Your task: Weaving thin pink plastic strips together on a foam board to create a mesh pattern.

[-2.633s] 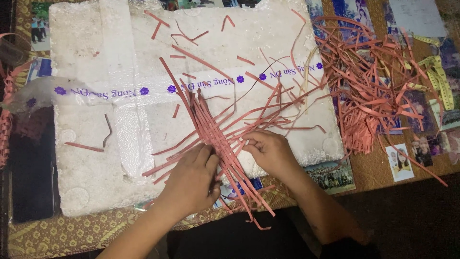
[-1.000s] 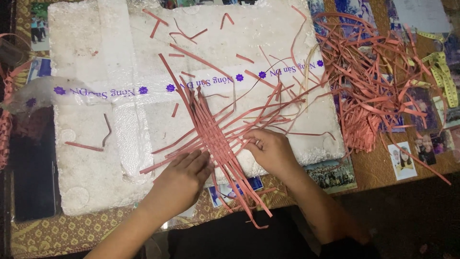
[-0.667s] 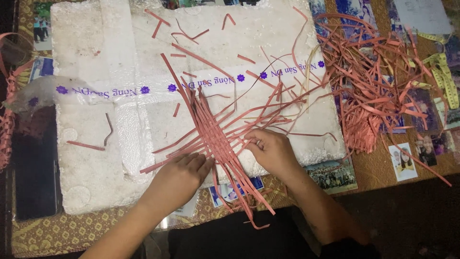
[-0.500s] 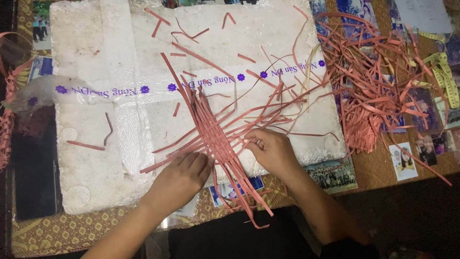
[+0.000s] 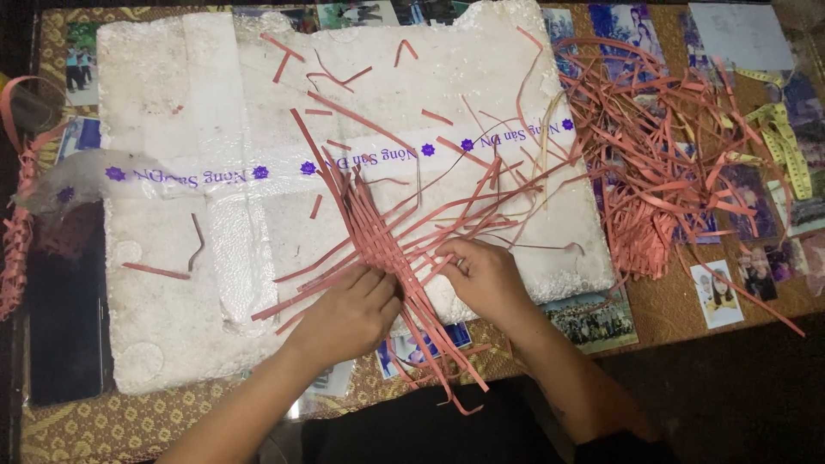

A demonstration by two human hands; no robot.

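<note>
Your left hand (image 5: 348, 314) lies palm down with fingers loosely bent, pressing the near edge of the woven pink strips (image 5: 387, 245). Your right hand (image 5: 485, 277), just beside it, pinches single strips between thumb and fingertips at the weave's right side. The woven patch sits near the front edge of the white foam board (image 5: 215, 172), its loose ends fanning outward and over that edge. Across the board runs a band of clear tape with purple print (image 5: 258, 172). Farther right, a loose heap of pink strips (image 5: 662, 180) rests on the desk (image 5: 670, 314), among photographs (image 5: 593, 320) and a yellow measuring tape (image 5: 786, 142).
</note>
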